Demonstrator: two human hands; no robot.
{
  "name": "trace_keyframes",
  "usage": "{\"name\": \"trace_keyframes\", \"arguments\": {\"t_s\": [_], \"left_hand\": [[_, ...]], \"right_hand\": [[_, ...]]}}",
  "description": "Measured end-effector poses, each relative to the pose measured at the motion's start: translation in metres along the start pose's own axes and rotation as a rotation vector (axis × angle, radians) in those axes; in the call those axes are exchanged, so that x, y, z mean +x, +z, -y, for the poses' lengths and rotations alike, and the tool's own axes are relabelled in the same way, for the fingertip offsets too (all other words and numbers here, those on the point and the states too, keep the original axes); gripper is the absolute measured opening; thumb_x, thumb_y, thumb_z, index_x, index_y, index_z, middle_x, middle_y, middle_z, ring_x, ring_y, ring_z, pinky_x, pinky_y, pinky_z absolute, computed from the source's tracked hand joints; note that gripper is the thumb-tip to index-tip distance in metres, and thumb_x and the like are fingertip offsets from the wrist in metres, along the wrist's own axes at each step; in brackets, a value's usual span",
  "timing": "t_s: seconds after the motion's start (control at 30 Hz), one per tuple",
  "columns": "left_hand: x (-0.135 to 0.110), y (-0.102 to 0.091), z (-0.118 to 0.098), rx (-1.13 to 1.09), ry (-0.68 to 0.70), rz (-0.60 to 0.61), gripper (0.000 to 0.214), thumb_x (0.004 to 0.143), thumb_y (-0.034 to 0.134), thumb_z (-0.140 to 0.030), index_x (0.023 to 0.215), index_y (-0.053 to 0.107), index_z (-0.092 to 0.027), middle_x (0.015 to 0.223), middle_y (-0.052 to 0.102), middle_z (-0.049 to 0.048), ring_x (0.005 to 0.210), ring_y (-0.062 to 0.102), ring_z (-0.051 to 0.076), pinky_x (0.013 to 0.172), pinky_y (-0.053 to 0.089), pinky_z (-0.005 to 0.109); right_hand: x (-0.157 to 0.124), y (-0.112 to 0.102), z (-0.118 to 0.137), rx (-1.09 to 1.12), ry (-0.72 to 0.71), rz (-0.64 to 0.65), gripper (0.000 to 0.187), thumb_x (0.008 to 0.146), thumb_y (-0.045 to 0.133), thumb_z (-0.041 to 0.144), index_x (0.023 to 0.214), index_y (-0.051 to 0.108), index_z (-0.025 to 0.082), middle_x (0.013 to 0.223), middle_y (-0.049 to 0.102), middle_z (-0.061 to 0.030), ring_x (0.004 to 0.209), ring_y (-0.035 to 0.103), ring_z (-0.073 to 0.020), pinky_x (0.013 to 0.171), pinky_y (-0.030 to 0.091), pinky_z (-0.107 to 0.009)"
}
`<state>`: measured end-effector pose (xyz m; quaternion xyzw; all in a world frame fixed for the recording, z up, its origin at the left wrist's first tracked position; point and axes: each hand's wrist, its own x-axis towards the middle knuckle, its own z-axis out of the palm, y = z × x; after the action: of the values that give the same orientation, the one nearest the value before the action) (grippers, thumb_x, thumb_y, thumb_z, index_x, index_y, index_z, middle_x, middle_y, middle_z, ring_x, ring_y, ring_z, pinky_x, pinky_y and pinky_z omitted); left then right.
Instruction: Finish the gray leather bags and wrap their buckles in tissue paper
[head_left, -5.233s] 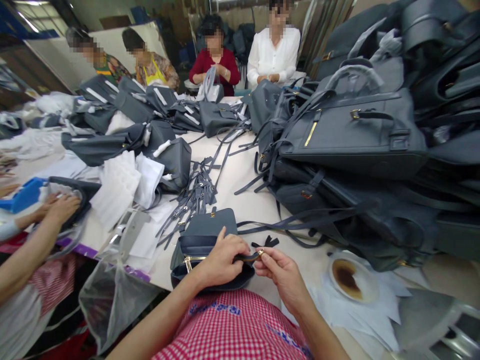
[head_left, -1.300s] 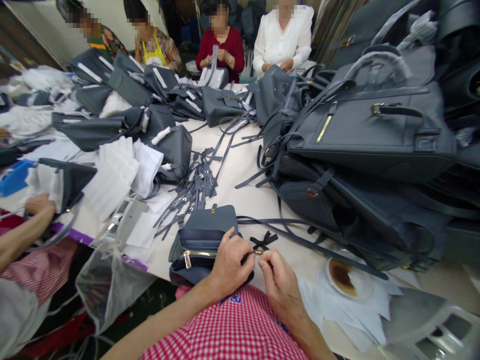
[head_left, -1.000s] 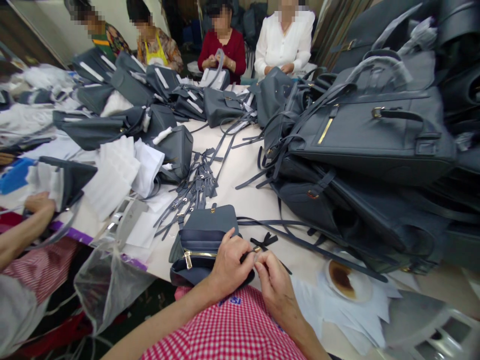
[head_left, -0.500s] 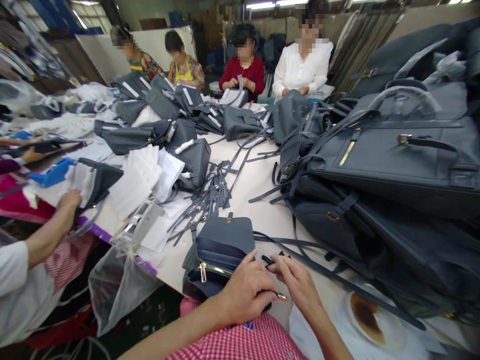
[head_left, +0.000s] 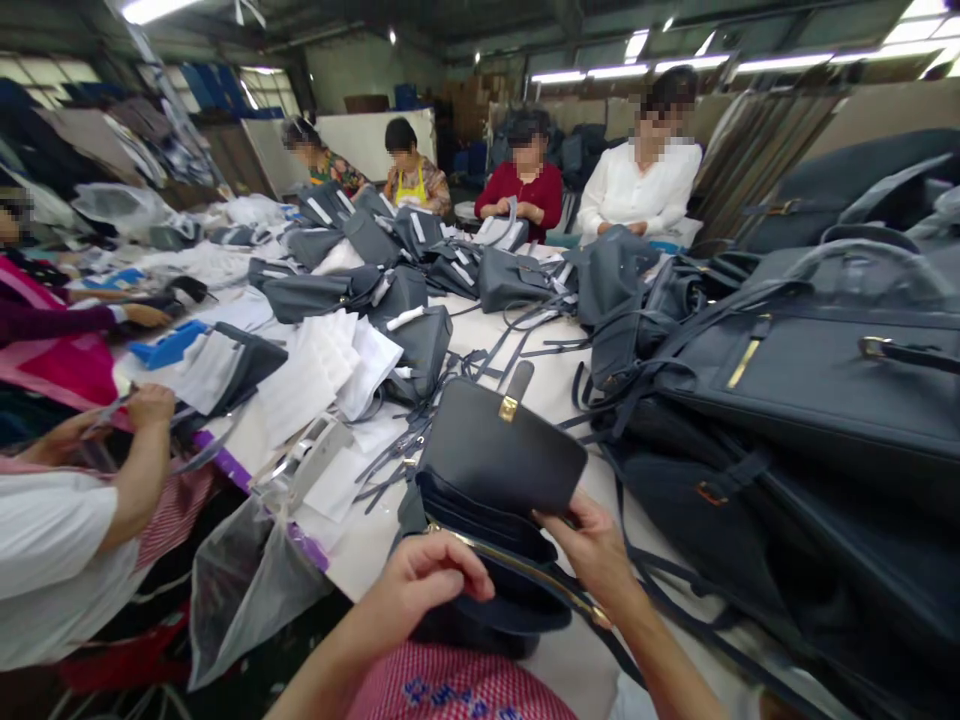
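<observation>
A dark grey handbag (head_left: 491,615) stands on the table in front of me, its flap (head_left: 495,440) raised and its inner side with a gold clasp turned towards me. The gold zip (head_left: 517,562) beneath lies open, showing the dark inside. My right hand (head_left: 592,550) grips the flap's lower right edge between thumb and fingers. Over the near left part of the bag's mouth hovers my left hand (head_left: 439,575), fingers loosely bent, with nothing visible in them.
Large dark bags (head_left: 847,370) are piled at my right. Loose straps (head_left: 394,460), white padding sheets (head_left: 307,365) and a tape dispenser (head_left: 319,450) lie to the left. More bags (head_left: 420,345) fill the table's middle. A co-worker's hand (head_left: 150,405) is at far left; several people sit opposite.
The flap has been lifted and turned towards me, with my right hand now on its edge. My left hand has moved left, away from the small dark piece near my right hand. The view has tipped up.
</observation>
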<state>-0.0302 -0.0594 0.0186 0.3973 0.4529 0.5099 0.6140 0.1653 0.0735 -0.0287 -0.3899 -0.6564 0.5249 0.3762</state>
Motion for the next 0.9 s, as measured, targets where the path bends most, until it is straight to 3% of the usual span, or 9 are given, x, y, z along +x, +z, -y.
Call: {"name": "trace_keyframes", "arguments": {"t_s": [0.07,0.13,0.23,0.37,0.43,0.5,0.67,0.77,0.9], "left_hand": [[-0.011,-0.019,0.002,-0.188,-0.054,-0.012,0.014,0.081,0.064,-0.028,0.082,0.07,-0.015,0.06,0.068,0.0034,0.065,0.065,0.017,0.067,0.049,0.027],[-0.02,-0.035,0.003,-0.263,-0.132,-0.037,0.02,0.077,0.069,-0.034,0.08,0.07,-0.014,0.047,0.06,0.0002,0.053,0.061,0.016,0.058,0.046,0.025],[-0.025,-0.055,0.001,-0.237,-0.211,-0.218,0.02,0.069,0.075,-0.031,0.074,0.068,-0.014,0.05,0.059,-0.001,0.047,0.055,0.011,0.051,0.04,0.021],[-0.018,-0.072,-0.001,-0.1,-0.063,-0.55,0.017,0.07,0.069,-0.032,0.073,0.063,-0.016,0.051,0.055,-0.004,0.051,0.054,0.011,0.056,0.044,0.022],[-0.011,-0.074,-0.005,0.11,0.016,-0.654,0.021,0.074,0.064,-0.037,0.081,0.064,-0.017,0.067,0.065,0.0,0.067,0.062,0.016,0.069,0.05,0.027],[0.0,-0.071,-0.014,0.402,0.039,-0.605,0.032,0.078,0.059,-0.044,0.095,0.066,-0.018,0.093,0.071,0.006,0.09,0.065,0.022,0.085,0.05,0.034],[0.041,-0.061,-0.036,1.061,0.024,-0.128,0.056,0.076,0.056,-0.054,0.12,0.063,-0.021,0.131,0.061,0.0094,0.123,0.054,0.03,0.107,0.037,0.042],[0.069,-0.057,-0.037,1.314,0.012,0.028,0.059,0.075,0.054,-0.05,0.125,0.059,-0.018,0.131,0.061,0.0114,0.121,0.056,0.031,0.103,0.042,0.041],[0.086,-0.049,-0.028,1.501,0.009,-0.008,0.042,0.084,0.037,-0.04,0.111,0.062,-0.019,0.107,0.072,0.0107,0.099,0.067,0.03,0.084,0.05,0.039]], "right_hand": [[-0.014,-0.002,0.009,-0.192,-0.193,0.062,0.011,0.083,0.059,0.023,0.085,0.07,0.021,0.091,0.071,-0.0029,0.084,0.064,-0.0194,0.078,0.05,-0.03],[-0.028,0.0,0.015,-0.354,-0.36,0.136,0.017,0.087,0.052,0.017,0.08,0.067,0.021,0.091,0.07,-0.003,0.082,0.065,-0.0171,0.073,0.051,-0.027],[-0.044,0.004,0.016,-0.581,-0.611,0.093,0.021,0.09,0.049,0.014,0.081,0.067,0.021,0.092,0.071,-0.0039,0.084,0.066,-0.0164,0.073,0.052,-0.026],[-0.053,0.003,0.007,-0.757,-0.812,0.012,0.021,0.092,0.049,0.014,0.086,0.068,0.02,0.093,0.072,-0.0071,0.086,0.066,-0.0174,0.076,0.053,-0.029],[-0.055,0.002,0.003,-0.79,-0.84,0.02,0.021,0.093,0.049,0.014,0.086,0.068,0.019,0.094,0.072,-0.0082,0.088,0.065,-0.0177,0.077,0.054,-0.03],[-0.056,0.003,0.003,-0.805,-0.849,0.031,0.02,0.093,0.05,0.013,0.087,0.067,0.018,0.095,0.071,-0.0088,0.09,0.065,-0.0181,0.079,0.054,-0.031],[-0.054,0.012,0.011,-0.805,-0.858,0.022,0.021,0.093,0.05,0.013,0.081,0.066,0.018,0.095,0.071,-0.0069,0.089,0.064,-0.0165,0.079,0.054,-0.028],[-0.048,0.02,0.014,-0.829,-0.851,-0.013,0.021,0.093,0.051,0.013,0.08,0.066,0.019,0.095,0.071,-0.0055,0.09,0.063,-0.0152,0.079,0.053,-0.026],[-0.047,0.024,0.01,-0.829,-0.689,-0.063,0.02,0.094,0.048,0.016,0.093,0.067,0.022,0.104,0.07,-0.0056,0.095,0.062,-0.0147,0.083,0.052,-0.026]]}}
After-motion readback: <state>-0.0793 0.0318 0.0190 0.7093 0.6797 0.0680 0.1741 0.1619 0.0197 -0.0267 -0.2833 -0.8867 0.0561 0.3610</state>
